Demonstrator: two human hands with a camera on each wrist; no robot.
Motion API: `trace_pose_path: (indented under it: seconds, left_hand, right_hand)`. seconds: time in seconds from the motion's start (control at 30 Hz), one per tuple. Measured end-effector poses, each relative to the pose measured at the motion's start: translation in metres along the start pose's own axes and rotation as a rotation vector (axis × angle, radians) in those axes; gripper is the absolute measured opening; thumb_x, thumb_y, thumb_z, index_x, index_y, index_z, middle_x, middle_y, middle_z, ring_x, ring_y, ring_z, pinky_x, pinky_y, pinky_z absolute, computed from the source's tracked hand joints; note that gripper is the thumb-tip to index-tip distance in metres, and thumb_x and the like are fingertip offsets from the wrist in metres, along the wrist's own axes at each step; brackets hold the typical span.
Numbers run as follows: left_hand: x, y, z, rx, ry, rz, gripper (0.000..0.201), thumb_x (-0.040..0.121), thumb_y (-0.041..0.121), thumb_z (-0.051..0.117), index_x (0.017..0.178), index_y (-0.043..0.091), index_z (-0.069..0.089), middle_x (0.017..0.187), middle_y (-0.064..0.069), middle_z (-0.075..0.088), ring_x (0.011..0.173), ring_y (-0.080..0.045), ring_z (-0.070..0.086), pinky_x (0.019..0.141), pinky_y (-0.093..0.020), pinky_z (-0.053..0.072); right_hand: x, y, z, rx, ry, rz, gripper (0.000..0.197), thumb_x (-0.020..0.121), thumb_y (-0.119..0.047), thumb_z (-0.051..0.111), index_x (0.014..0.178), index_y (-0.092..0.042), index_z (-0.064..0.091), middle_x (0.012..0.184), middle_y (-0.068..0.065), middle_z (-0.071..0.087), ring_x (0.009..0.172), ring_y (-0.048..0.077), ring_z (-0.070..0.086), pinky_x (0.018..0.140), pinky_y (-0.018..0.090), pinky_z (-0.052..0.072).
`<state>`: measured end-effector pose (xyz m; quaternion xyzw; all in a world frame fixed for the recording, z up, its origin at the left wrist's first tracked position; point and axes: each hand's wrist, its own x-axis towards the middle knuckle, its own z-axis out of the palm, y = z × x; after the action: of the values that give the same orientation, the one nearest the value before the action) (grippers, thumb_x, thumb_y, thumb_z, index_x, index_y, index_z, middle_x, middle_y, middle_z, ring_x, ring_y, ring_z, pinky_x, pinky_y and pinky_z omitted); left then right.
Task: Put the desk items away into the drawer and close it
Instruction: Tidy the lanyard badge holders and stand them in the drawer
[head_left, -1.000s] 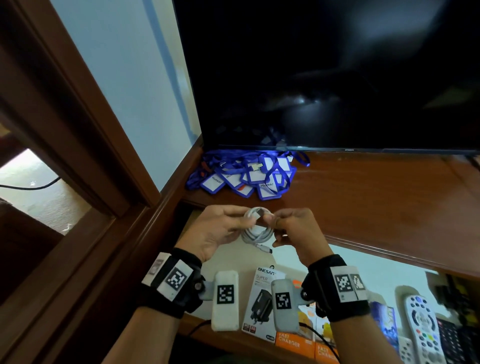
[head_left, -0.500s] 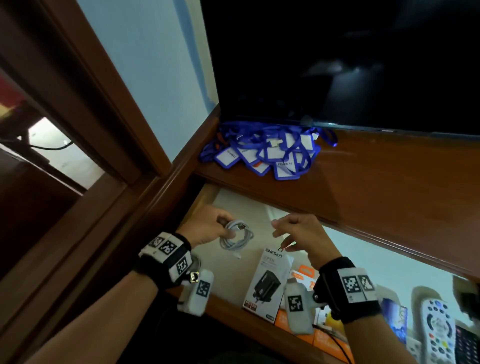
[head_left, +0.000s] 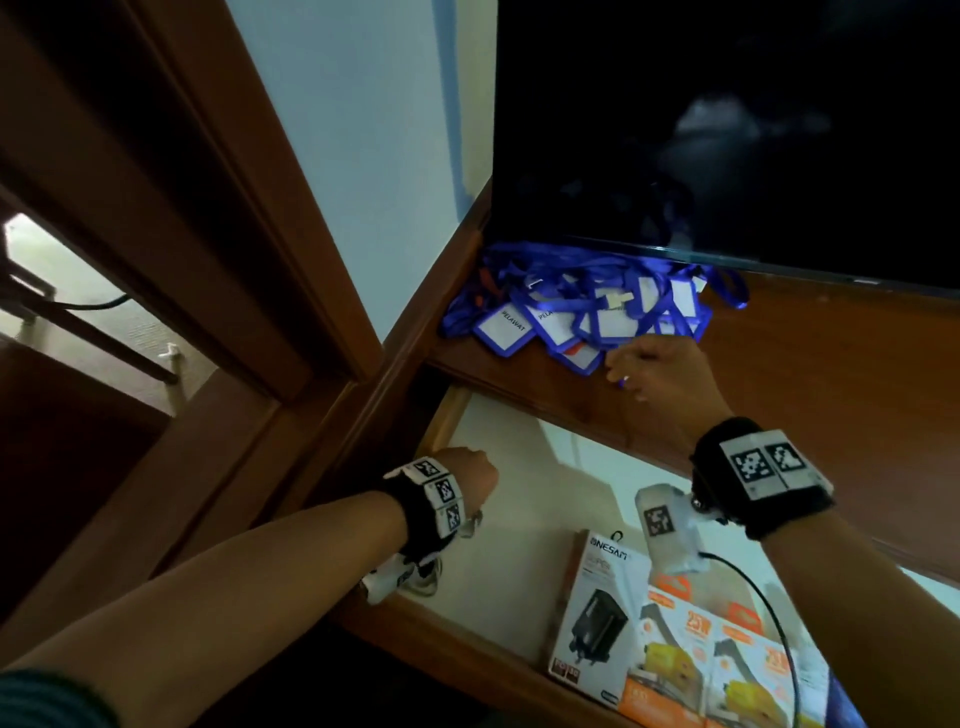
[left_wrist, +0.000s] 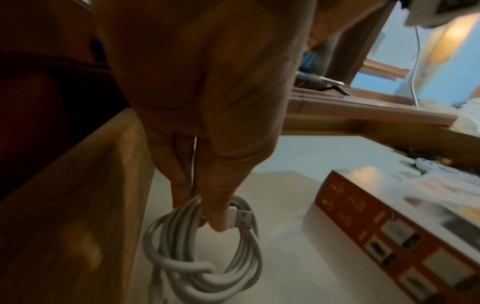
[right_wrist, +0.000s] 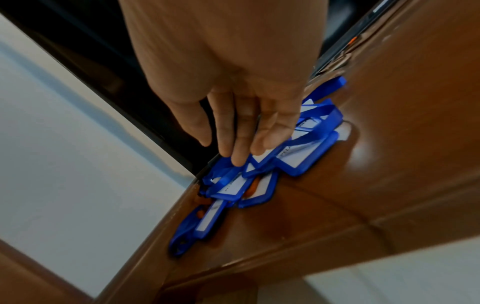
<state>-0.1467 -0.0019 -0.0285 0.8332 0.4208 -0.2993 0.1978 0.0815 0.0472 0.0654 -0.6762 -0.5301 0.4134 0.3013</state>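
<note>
Left wrist: left hand (left_wrist: 207, 123) pinches coiled white cable (left_wrist: 205, 253); right hand (right_wrist: 233, 92) seemingly relaxed over plastic badges (right_wrist: 298, 148).

Glossy varnished wood table (right_wrist: 405, 127) (light glints off it) beneath a pile of shiny blue plastic badges (right_wrist: 306, 144); below the table, a smooth white rubbery cable (left_wrist: 207, 265).

Cable (left_wrist: 205, 257) is showing white; badges (head_left: 576, 312) blue with white inserts; counter (head_left: 810, 364) reddish-brown; screen (head_left: 727, 119) black; boxes (head_left: 675, 660) orange and white.
</note>
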Motion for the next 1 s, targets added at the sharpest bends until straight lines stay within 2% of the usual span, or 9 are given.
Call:
trace_pose_path:
  seconds: [0.17,0.3,0.4,0.47,0.57,0.67,0.77,0.9,1.0]
  left_hand:
    - [0.007,-0.009,0.014,0.023,-0.027,-0.011,0.02,0.089,0.015,0.058,0.102,0.002,0.063,0.113,-0.016,0.06,0.103,-0.032,0.06,0.079,-0.035,0.047]
    - [0.009,-0.015,0.027,0.059,-0.04,0.013,0.018,0.09,0.007,0.051,0.1,-0.001,0.064,0.112,-0.018,0.061,0.102,-0.033,0.06,0.076,-0.035,0.046]
    - [0.01,-0.017,0.036,0.113,0.003,0.052,0.021,0.089,0.005,0.049,0.105,0.001,0.063,0.117,-0.016,0.055,0.106,-0.033,0.055,0.081,-0.039,0.046]
    - [0.009,-0.019,0.042,0.131,0.045,0.093,0.021,0.087,0.007,0.052,0.105,0.004,0.064,0.116,-0.012,0.052,0.106,-0.031,0.052,0.079,-0.038,0.045]
    - [0.007,-0.023,0.049,0.145,0.053,0.151,0.021,0.085,0.009,0.055,0.103,0.005,0.065,0.115,-0.011,0.052,0.107,-0.03,0.051,0.076,-0.037,0.044]
    - [0.005,-0.024,0.052,0.169,0.058,0.177,0.022,0.086,0.011,0.056,0.106,0.006,0.063,0.118,-0.012,0.049,0.108,-0.031,0.05,0.073,-0.037,0.045]
    - [0.005,-0.021,0.055,0.253,0.051,0.251,0.024,0.088,0.01,0.054,0.111,0.005,0.06,0.121,-0.014,0.048,0.11,-0.033,0.048,0.072,-0.036,0.041]
    - [0.008,-0.019,0.063,0.232,-0.046,0.306,0.025,0.094,0.009,0.046,0.116,-0.001,0.052,0.123,-0.017,0.048,0.112,-0.033,0.049,0.073,-0.031,0.031]
    - [0.007,-0.02,0.064,0.227,-0.008,0.247,0.026,0.097,0.014,0.041,0.116,0.0,0.052,0.121,-0.019,0.052,0.111,-0.035,0.053,0.08,-0.037,0.04]
  right_hand:
    - [0.018,-0.011,0.008,0.01,0.015,-0.009,0.014,0.083,-0.002,0.06,0.075,-0.007,0.069,0.081,0.015,0.07,0.069,0.018,0.058,0.062,0.026,0.046]
    - [0.025,-0.017,0.012,0.074,0.031,-0.025,0.017,0.084,-0.001,0.058,0.072,-0.007,0.068,0.079,0.024,0.067,0.066,0.024,0.056,0.064,0.035,0.049]
    - [0.031,-0.019,0.014,0.038,0.031,-0.041,0.014,0.086,-0.003,0.058,0.077,-0.005,0.068,0.08,0.018,0.068,0.064,0.017,0.057,0.056,0.017,0.045]
    - [0.038,-0.019,0.014,-0.008,0.075,-0.081,0.015,0.084,-0.002,0.058,0.075,-0.01,0.067,0.082,0.011,0.068,0.073,0.016,0.059,0.062,0.019,0.044]
    - [0.049,-0.022,0.016,-0.129,0.133,-0.135,0.011,0.083,-0.008,0.062,0.091,-0.008,0.07,0.101,0.009,0.067,0.094,0.021,0.06,0.079,0.03,0.047]
    - [0.063,-0.023,0.022,-0.344,0.109,-0.191,0.04,0.079,-0.016,0.07,0.118,-0.009,0.063,0.127,0.015,0.053,0.116,0.033,0.051,0.094,0.037,0.042]
    - [0.07,-0.022,0.031,-0.555,-0.02,-0.156,0.067,0.078,-0.021,0.07,0.139,-0.016,0.043,0.143,0.013,0.035,0.129,0.039,0.032,0.102,0.04,0.032]
    - [0.075,-0.013,0.041,-0.663,-0.108,-0.108,0.081,0.076,-0.022,0.071,0.147,-0.02,0.031,0.152,0.01,0.025,0.137,0.038,0.023,0.109,0.043,0.027]
    - [0.079,-0.008,0.044,-0.706,-0.107,-0.122,0.076,0.076,-0.02,0.07,0.144,-0.02,0.036,0.15,0.011,0.027,0.137,0.037,0.025,0.109,0.042,0.026]
